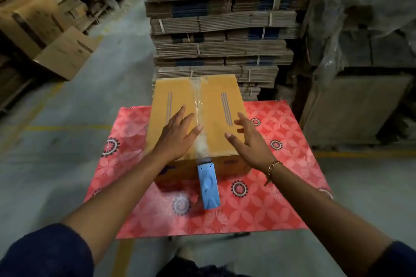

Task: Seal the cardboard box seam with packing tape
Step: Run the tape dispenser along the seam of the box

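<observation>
A closed brown cardboard box (pixel 216 105) stands on a red patterned table (pixel 281 177). A strip of clear packing tape (pixel 198 105) runs along its centre seam from the far edge to the near edge. A blue tape dispenser (pixel 208 186) hangs off the near side of the box, still joined to the tape. My left hand (pixel 177 135) lies flat on the left flap with fingers spread, thumb close to the tape. My right hand (pixel 249 139) hovers open over the right flap near the box's right edge. Neither hand holds anything.
A tall stack of bundled flat cardboard (pixel 220 29) rises right behind the table. Loose open boxes (pixel 65 54) lie on the concrete floor to the left. Plastic-wrapped pallets (pixel 360 29) stand on the right. Yellow floor lines (pixel 67 128) run by the table.
</observation>
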A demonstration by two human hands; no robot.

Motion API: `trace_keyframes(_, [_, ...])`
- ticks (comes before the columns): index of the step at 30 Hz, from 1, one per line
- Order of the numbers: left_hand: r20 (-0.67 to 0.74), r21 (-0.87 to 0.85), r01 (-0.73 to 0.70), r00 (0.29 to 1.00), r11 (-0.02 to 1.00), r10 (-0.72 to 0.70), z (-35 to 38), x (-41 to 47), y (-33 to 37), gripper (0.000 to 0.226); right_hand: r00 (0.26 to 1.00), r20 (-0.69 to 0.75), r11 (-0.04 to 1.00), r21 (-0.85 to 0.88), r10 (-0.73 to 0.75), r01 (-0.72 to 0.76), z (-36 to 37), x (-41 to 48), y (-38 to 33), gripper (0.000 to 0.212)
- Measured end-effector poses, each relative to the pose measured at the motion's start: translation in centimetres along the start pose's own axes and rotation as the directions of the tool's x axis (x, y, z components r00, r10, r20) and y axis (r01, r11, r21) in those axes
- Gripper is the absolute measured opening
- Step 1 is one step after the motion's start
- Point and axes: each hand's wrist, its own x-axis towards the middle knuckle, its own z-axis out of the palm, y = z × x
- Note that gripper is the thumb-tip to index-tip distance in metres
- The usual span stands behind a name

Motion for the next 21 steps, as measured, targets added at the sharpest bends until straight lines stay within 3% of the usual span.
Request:
trace_keyframes(4, [0.188, 0.194, -0.158, 0.975, 0.968, 0.121, 2.1, 1.0, -2.5, 0.067, 0.990, 0.025, 0.990, 0.025, 0.137, -0.137, 3.4, -2.8, 1.2, 0.079])
trace_keyframes(7, [0.323, 0.345, -0.430, 0.889, 0.834, 0.325, 3.6, 1.4, -4.7, 0.086, 0.966, 0.067, 0.969, -0.030, 0.249, -0.247, 6.9, -5.3, 3.3, 0.092])
trace_keyframes(10, [0.403, 0.400, -0.574, 0.811, 0.715, 0.425, 4.6, 2.4, -6.6, 0.098, 0.925, 0.134, 0.934, -0.030, 0.357, -0.356, 10.2, -7.5, 4.6, 0.100])
trace_keyframes(14, [0.459, 0.434, -0.629, 0.771, 0.646, 0.442, 6.3, 3.3, -8.6, 0.111, 0.879, 0.151, 0.891, -0.091, 0.453, -0.444, 13.6, -8.7, 4.6, 0.110])
trace_keyframes(18, [0.377, 0.446, -0.608, 0.793, 0.657, 0.478, 7.6, 3.2, -9.8, 0.106, 0.846, 0.115, 0.850, -0.161, 0.520, -0.501, 16.3, -7.7, 4.2, 0.119])
trace_keyframes(21, [0.345, 0.451, -0.616, 0.788, 0.646, 0.510, 7.9, 3.2, -10.1, 0.100, 0.824, 0.057, 0.825, -0.090, 0.564, -0.558, 17.5, -6.9, 3.6, 0.108])
